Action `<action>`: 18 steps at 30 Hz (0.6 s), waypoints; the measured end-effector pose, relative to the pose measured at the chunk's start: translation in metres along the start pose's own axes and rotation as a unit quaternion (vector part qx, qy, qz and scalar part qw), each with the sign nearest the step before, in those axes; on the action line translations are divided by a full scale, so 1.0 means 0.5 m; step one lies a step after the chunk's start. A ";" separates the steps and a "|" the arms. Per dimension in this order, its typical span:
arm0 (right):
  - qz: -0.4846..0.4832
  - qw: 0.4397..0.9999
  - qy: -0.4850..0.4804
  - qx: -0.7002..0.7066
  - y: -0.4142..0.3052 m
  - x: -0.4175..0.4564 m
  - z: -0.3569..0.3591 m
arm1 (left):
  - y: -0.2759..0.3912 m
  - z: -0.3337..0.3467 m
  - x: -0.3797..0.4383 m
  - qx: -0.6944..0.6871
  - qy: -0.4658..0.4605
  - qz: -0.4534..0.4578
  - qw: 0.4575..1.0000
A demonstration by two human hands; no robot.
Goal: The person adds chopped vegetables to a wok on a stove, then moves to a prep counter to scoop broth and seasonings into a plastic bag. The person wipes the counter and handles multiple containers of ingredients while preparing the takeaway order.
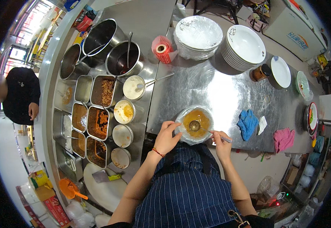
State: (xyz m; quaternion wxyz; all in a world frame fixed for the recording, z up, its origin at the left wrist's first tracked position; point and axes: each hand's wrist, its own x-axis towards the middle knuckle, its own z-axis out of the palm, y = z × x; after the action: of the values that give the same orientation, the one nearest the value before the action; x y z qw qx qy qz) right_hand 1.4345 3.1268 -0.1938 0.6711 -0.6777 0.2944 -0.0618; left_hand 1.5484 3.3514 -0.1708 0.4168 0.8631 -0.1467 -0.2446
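Note:
A round bowl (179, 138) lined with clear plastic stands at the front edge of the steel table, holding a yellow-brown liquid (199, 115). My left hand (166, 136) grips its left rim, thumb and index finger against the plastic. A thin metal handle is pinched in my right hand (222, 144) just off the right rim. The round head of this small metal ladle (194, 125) lies in the liquid near the middle of the bowl.
Left stand sauce tins (98, 122), round tubs (122, 135) and steel pots (124, 58) with ladles. Behind are a red roll (162, 50), stacked plates (243, 45), and plastic-wrapped plates (198, 35). Blue (247, 125) and pink cloths (283, 139) lie right. A person (21, 95) stands beyond the counter.

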 end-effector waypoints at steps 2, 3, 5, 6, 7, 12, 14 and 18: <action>-0.029 1.000 -0.004 -0.008 -0.005 -0.001 0.000 | -0.003 -0.003 0.002 0.017 -0.004 -0.005 1.000; -0.061 0.998 -0.002 -0.030 -0.009 0.000 0.001 | -0.007 -0.002 0.001 0.021 0.002 0.003 1.000; -0.125 0.989 0.001 -0.075 -0.023 0.003 0.005 | -0.017 0.006 0.001 0.027 0.014 0.020 0.999; -0.167 0.980 0.004 -0.104 -0.034 0.005 0.007 | -0.018 0.008 0.001 0.022 0.013 0.023 0.999; -0.209 0.969 0.007 -0.134 -0.048 0.010 0.010 | -0.019 0.009 0.002 0.016 0.011 0.026 0.999; -0.346 0.886 0.026 -0.307 -0.042 0.048 0.014 | -0.017 0.015 0.011 0.003 -0.004 0.035 0.999; -0.339 0.876 0.040 -0.342 -0.039 0.052 0.026 | -0.017 0.016 0.014 0.011 -0.010 0.033 0.999; -0.276 0.914 0.046 -0.294 -0.032 0.055 0.056 | -0.013 0.015 0.015 0.008 -0.019 0.020 1.000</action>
State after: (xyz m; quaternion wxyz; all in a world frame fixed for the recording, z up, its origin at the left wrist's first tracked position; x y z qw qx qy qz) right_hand 1.4755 3.1368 -0.1898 0.3837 -0.8949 0.1316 -0.1863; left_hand 1.5512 3.3474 -0.1823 0.4119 0.8585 -0.1739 -0.2511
